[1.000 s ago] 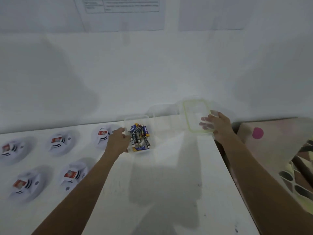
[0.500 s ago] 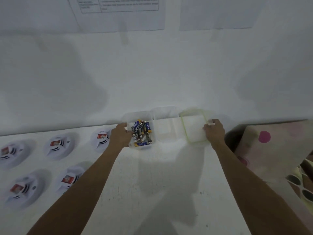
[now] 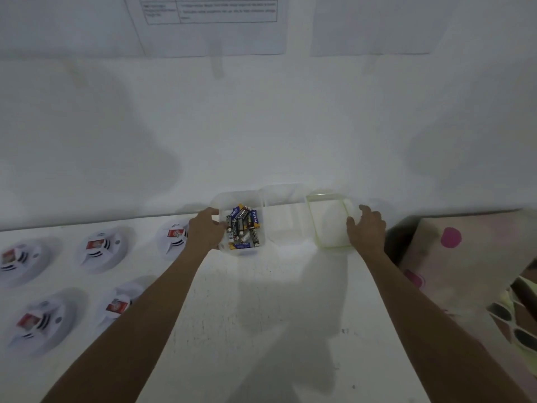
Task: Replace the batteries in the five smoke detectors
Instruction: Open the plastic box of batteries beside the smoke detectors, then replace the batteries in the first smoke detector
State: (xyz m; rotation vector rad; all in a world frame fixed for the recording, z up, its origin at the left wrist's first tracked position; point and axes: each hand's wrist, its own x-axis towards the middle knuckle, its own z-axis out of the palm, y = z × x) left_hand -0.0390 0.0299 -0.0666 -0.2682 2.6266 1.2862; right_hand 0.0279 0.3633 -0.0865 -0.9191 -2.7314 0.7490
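Observation:
Several white round smoke detectors with red labels lie on the white table at the left, among them one [image 3: 173, 238] by my left wrist and one [image 3: 101, 248] further left. A clear plastic box [image 3: 223, 199] by the wall holds several loose batteries [image 3: 242, 228]. My left hand [image 3: 207, 228] grips the box's left side. A clear lid with a green rim [image 3: 331, 222] lies flat on the table to the right. My right hand [image 3: 366, 228] holds its right edge, thumb on top.
An empty clear box [image 3: 286, 219] stands between the battery box and the lid. The wall runs right behind them, with paper sheets [image 3: 212, 24] stuck on it. Past the table's right edge lies a patterned cloth with pink dots [image 3: 450, 237].
My right hand has lowered the raised lid down onto the table beside the empty box. My left hand has stayed on the battery box.

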